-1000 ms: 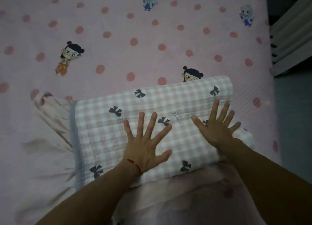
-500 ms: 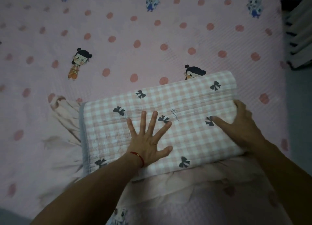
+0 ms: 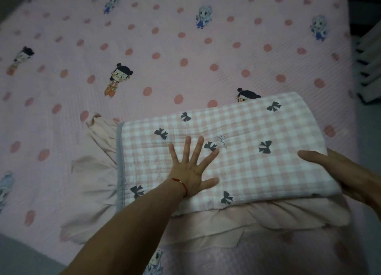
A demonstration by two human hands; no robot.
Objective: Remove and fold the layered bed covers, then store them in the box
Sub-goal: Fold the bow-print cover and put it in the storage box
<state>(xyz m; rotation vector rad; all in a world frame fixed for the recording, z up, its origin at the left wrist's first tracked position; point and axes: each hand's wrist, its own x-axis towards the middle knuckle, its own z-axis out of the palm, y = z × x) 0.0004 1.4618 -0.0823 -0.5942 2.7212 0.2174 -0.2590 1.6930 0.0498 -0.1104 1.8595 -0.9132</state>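
The checked cover (image 3: 237, 151) lies folded on the bed (image 3: 185, 48), near the right edge, atop a plain pink cover (image 3: 97, 171). The left hand (image 3: 191, 169) presses flat on it, fingers spread; the right hand (image 3: 338, 171) grips its right end, thumb on top. To fold well, I'd keep the left palm pinning the middle while the right brings its end over squarely, edges matched. No box is in view.

The right hand (image 3: 348, 171) runs off the frame's right edge, its fingers tucked out of sight beneath the folded pink-checked quilt with black bows (image 3: 237, 151), which half-hides a cartoon figure (image 3: 246, 95) at centre.
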